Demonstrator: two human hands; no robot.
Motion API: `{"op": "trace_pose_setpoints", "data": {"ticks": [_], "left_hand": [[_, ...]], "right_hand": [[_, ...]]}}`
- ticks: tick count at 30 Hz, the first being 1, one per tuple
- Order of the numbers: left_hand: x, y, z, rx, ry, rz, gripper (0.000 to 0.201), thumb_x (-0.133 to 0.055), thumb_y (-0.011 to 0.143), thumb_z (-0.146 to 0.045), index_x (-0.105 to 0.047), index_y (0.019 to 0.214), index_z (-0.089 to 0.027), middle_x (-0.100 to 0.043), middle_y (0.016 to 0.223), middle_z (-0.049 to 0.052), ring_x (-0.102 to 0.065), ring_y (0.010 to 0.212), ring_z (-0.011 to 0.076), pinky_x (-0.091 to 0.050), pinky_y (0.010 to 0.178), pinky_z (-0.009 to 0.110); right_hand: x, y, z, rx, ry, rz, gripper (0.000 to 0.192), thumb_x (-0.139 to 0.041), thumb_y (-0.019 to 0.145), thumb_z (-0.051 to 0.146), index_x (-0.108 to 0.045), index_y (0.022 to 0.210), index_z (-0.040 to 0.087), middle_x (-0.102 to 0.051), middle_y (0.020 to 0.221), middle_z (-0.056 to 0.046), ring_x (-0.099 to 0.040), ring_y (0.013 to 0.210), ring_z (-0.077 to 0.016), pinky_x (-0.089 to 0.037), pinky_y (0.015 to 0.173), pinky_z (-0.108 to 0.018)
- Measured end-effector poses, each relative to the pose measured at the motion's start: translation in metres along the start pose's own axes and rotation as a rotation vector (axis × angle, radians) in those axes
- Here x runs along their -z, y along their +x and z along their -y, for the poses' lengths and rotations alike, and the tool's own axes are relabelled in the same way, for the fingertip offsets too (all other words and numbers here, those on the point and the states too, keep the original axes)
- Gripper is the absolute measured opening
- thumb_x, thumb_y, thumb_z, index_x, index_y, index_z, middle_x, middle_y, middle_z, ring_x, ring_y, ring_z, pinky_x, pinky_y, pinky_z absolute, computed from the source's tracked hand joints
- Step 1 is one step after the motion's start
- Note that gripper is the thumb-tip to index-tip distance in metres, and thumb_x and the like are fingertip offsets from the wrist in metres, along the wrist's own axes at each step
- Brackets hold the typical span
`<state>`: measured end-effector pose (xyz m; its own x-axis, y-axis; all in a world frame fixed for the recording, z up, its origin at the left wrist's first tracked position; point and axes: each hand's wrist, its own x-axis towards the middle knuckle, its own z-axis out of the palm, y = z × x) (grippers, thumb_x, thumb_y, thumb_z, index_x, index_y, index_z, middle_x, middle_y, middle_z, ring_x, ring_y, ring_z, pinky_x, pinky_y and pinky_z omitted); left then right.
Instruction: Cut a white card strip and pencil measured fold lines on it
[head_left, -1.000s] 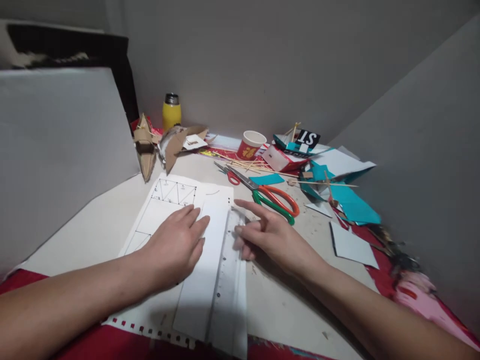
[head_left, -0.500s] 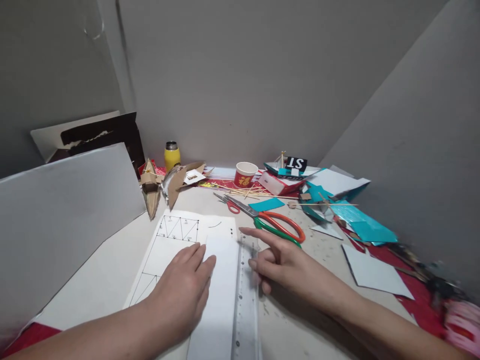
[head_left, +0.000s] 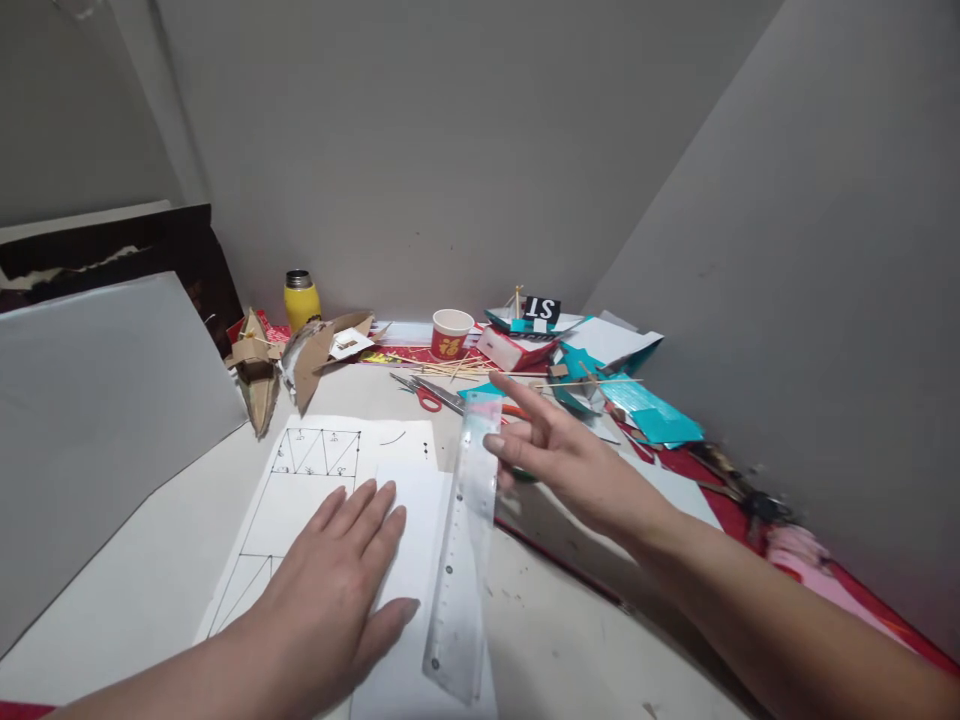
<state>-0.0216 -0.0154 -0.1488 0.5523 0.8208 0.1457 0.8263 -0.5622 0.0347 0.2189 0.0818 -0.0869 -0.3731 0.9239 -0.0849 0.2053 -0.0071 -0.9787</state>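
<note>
Hands: left (head_left: pixel 330 590) flat on paper (head_left: pixel 300 500), right (head_left: pixel 570 465) pinching ruler (head_left: pixel 461 560).

My clear plastic ruler (head_left: pixel 463 560) carries fine black marks; my white paper sheet (head_left: pixel 315 470) bears black triangle lines; the red-handled scissors (head_left: pixel 421 392), red-and-white paper cup (head_left: pixel 451 334), yellow flask (head_left: pixel 301 300) and teal card scraps (head_left: pixel 651 418) colour the pale counter (head_left: pixel 157 560).

table (head_left: pixel 135 590): drawing sheet (head_left: pixel 300 490), scissors (head_left: pixel 427 395), paper cup (head_left: pixel 451 334), skewers (head_left: pixel 457 368).
</note>
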Motion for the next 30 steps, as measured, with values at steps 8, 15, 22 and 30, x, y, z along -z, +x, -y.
{"op": "trace_pose_setpoints", "data": {"ticks": [8, 15, 22, 30], "left_hand": [[0.007, 0.0, -0.003, -0.001, 0.012, 0.098, 0.063, -0.043, 0.094, -0.045, -0.045, 0.143, -0.006, -0.042, 0.148, 0.024, -0.04, 0.136, 0.0412, -0.038, 0.108, 0.06], [0.014, 0.007, 0.001, 0.06, -0.121, -0.036, 0.039, -0.047, 0.093, -0.033, -0.066, 0.116, -0.008, -0.07, 0.116, 0.02, -0.063, 0.108, 0.036, -0.044, 0.099, 0.06], [0.019, 0.003, -0.005, 0.265, -0.732, -0.228, 0.028, -0.05, 0.092, -0.033, -0.068, 0.104, -0.015, -0.071, 0.08, 0.008, -0.062, 0.072, 0.021, -0.049, 0.068, 0.039], [0.022, 0.008, -0.027, 0.602, -1.752, 0.231, 0.037, -0.075, 0.074, -0.046, -0.06, 0.088, -0.017, -0.063, 0.063, -0.004, -0.045, 0.045, 0.0055, -0.035, 0.046, 0.021]], "right_hand": [[0.015, 0.009, -0.006, 0.028, 0.172, -0.016, 0.07, -0.074, 0.08, 0.032, -0.043, 0.14, 0.015, -0.061, 0.068, 0.002, -0.055, 0.059, -0.0129, -0.044, 0.058, -0.024], [0.011, 0.007, -0.005, -0.08, 0.227, 0.169, 0.068, -0.07, 0.084, 0.031, -0.039, 0.144, 0.023, -0.055, 0.068, 0.005, -0.055, 0.054, -0.0107, -0.047, 0.056, -0.024], [-0.01, -0.007, -0.004, -0.129, 0.277, 0.267, 0.068, -0.069, 0.085, 0.032, -0.037, 0.144, 0.02, -0.053, 0.064, 0.006, -0.053, 0.05, -0.0101, -0.048, 0.053, -0.024], [-0.032, -0.019, -0.006, -0.144, 0.285, 0.203, 0.071, -0.075, 0.077, 0.038, -0.042, 0.136, 0.019, -0.059, 0.062, 0.008, -0.061, 0.048, -0.0115, -0.05, 0.052, -0.024]]}}
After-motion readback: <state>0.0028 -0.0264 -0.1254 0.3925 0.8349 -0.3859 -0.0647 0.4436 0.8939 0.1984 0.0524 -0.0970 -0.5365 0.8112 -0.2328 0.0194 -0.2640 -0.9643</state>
